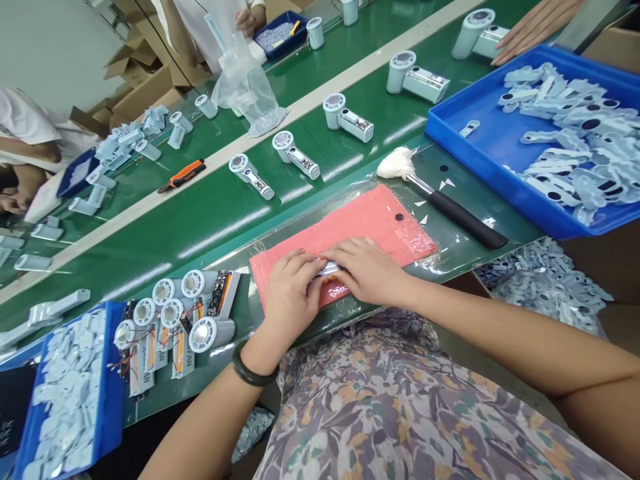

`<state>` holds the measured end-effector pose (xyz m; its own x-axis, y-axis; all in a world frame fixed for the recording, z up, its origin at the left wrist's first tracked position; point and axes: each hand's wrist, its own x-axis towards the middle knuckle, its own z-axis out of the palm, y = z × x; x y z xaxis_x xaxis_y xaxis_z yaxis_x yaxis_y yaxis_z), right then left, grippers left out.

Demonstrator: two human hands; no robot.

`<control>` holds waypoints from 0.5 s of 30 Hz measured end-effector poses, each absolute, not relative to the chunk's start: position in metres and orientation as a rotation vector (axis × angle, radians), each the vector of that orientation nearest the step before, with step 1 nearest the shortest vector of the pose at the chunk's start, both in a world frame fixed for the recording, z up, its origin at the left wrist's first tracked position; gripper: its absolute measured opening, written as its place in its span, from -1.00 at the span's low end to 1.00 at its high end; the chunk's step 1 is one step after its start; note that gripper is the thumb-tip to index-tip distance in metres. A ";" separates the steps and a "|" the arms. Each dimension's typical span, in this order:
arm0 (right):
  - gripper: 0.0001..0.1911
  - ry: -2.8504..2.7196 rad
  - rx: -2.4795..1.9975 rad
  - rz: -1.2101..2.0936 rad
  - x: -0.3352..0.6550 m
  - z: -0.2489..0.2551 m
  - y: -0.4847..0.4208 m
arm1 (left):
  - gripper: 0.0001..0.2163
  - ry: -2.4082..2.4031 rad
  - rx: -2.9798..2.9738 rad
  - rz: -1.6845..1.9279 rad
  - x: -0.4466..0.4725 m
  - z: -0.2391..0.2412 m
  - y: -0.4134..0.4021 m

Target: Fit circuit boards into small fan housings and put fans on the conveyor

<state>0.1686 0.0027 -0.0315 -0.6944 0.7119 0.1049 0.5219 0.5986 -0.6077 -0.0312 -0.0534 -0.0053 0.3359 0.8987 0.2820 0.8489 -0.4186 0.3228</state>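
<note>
Both my hands rest on a pink mat (pixel 370 220) at the near edge of the green bench. My left hand (pixel 290 293) and my right hand (pixel 367 270) are curled together over a small pale device part (pixel 330 269), pressing it between their fingertips. Most of the part is hidden under my fingers. A dark bangle sits on my left wrist. Several unfinished fan units (pixel 173 317) with exposed wires and batteries lie just left of the mat.
A brush with a black handle (pixel 453 210) lies right of the mat. A blue tray of pale shells (pixel 565 137) stands at right, another blue tray (pixel 70 393) at lower left. Finished fans (pixel 295 153) line the green conveyor. Other people's hands (pixel 533 27) work beyond.
</note>
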 end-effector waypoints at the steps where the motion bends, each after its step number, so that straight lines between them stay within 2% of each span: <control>1: -0.61 -2.490 -1.014 0.750 0.168 -0.032 0.001 | -0.80 1.640 2.471 0.644 -0.030 -0.006 -0.054; 6: -0.63 -2.410 -1.005 0.806 0.165 -0.035 -0.002 | -0.78 1.656 2.538 0.548 -0.027 -0.005 -0.057; 10: -0.51 -2.248 -0.897 0.860 0.187 -0.033 0.003 | -0.72 1.568 2.821 0.408 -0.044 0.011 -0.048; 15: -0.58 -2.159 -1.223 0.483 0.264 -0.017 0.034 | -0.71 1.525 3.074 0.338 -0.124 0.038 0.018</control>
